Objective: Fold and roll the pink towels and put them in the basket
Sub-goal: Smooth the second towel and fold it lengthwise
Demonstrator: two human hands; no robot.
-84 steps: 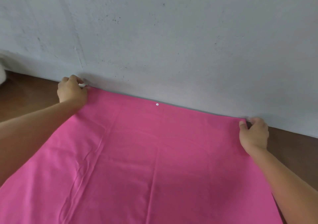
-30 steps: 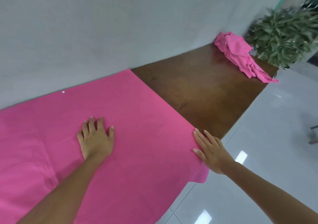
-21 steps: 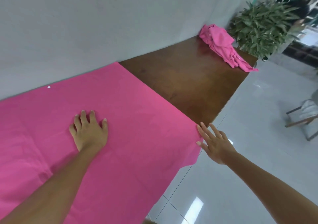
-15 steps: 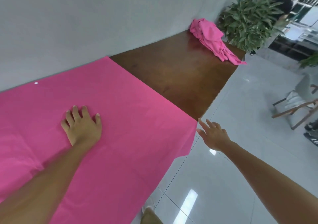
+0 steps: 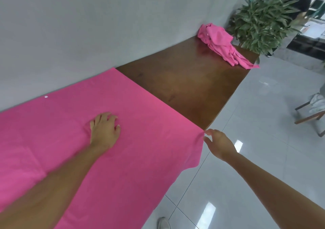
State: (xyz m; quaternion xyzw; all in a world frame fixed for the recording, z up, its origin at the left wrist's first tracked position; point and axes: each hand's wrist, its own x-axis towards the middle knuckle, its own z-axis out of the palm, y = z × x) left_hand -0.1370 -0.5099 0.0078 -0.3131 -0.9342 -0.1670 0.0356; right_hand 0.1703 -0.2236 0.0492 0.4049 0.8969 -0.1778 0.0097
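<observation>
L hand [image 5: 105, 132] palm-down on spread pink towel [image 5: 149, 116], gripping nothing; R hand [image 5: 219, 145] pinches its edge by table [image 5: 184, 81] rim.

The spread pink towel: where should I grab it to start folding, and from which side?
Grip the towel at its right edge, where it leaves the table, coming from the floor side: there it hangs free, while the rest lies flat.
</observation>
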